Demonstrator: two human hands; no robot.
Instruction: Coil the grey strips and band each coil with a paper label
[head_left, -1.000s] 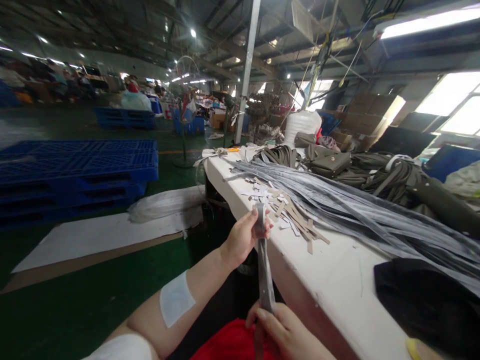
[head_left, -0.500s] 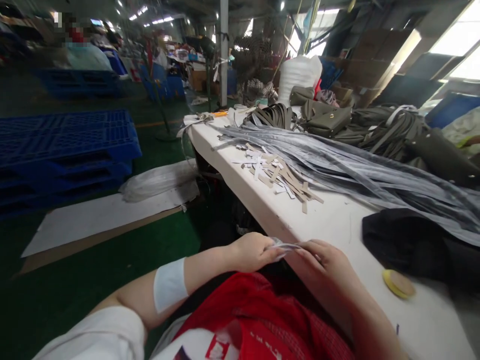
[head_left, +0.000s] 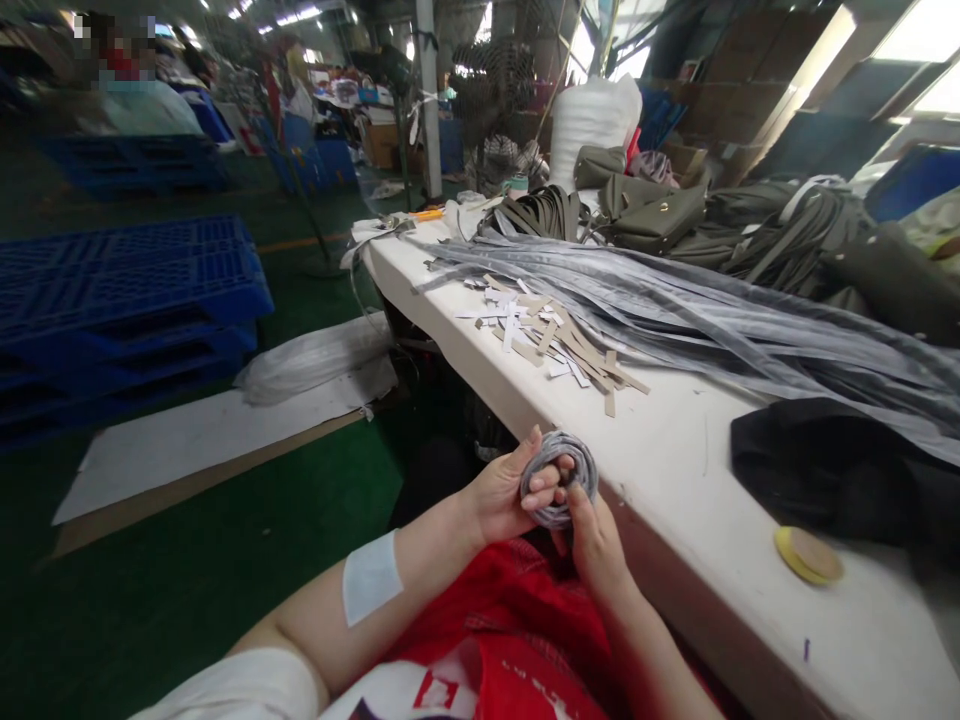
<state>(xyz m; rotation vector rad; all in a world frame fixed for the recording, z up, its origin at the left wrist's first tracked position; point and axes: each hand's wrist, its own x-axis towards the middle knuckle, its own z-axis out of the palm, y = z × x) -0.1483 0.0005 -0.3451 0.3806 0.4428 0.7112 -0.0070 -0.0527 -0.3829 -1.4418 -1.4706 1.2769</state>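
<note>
A grey strap wound into a round coil [head_left: 583, 462] is held above my lap, beside the table's near edge. My left hand [head_left: 510, 490] grips its left side, with fingers curled through the middle of the ring. On the right side, my right hand [head_left: 596, 530] pinches the coil with thumb and fingers. Beyond my hands, small beige and white strips [head_left: 559, 345] lie scattered on the white table [head_left: 675, 470]. Behind them stretches a long bundle of plastic-wrapped grey straps [head_left: 675, 300].
At the right lie a black cloth [head_left: 810, 460] and a yellow tape roll [head_left: 808, 556]. Olive bags [head_left: 652, 220] and a white foam roll [head_left: 592, 130] are at the back. Blue pallets [head_left: 120, 290] stand on the floor to the left, near a white board [head_left: 217, 440].
The strap, seen edge-on between my hands before, now shows as a round coil facing me. My right hand has come left and closer to my left hand.
</note>
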